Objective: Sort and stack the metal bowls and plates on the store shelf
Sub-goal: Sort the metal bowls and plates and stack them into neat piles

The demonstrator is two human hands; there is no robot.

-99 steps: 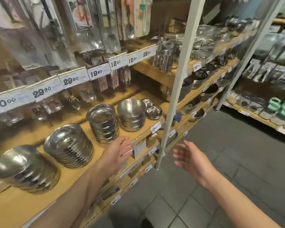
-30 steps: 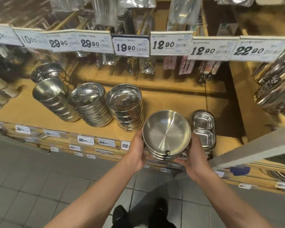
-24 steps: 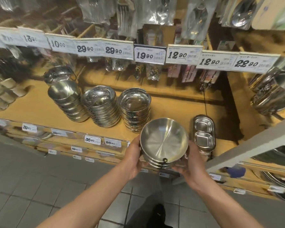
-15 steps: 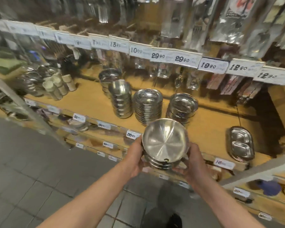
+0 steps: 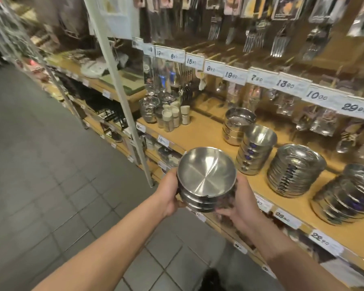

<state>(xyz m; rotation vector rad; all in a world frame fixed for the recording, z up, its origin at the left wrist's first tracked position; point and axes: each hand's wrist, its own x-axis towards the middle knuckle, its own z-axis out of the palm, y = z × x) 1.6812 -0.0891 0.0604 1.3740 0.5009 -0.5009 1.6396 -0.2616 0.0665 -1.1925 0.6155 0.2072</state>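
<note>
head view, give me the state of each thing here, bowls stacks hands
held stack of bowls: nested, mouth up, top bowl empty, off the shelf
left hand: grips the stack's left side
right hand: grips its right side and underside
tall bowl stack: on the shelf, leaning
plate stack: on the shelf, tilted
right-most plate stack: slumped over sideways

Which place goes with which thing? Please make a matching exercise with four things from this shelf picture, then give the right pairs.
Things:
1. bowl stack
2. cork jars
3. forks
4. 29.90 tag

Places:
A. hanging above the price tags
B. held between both hands, in front of the shelf
C. on the upper rail, far right
D. standing on the shelf near the white post

Pairs: 1-B, 2-D, 3-A, 4-C
</note>
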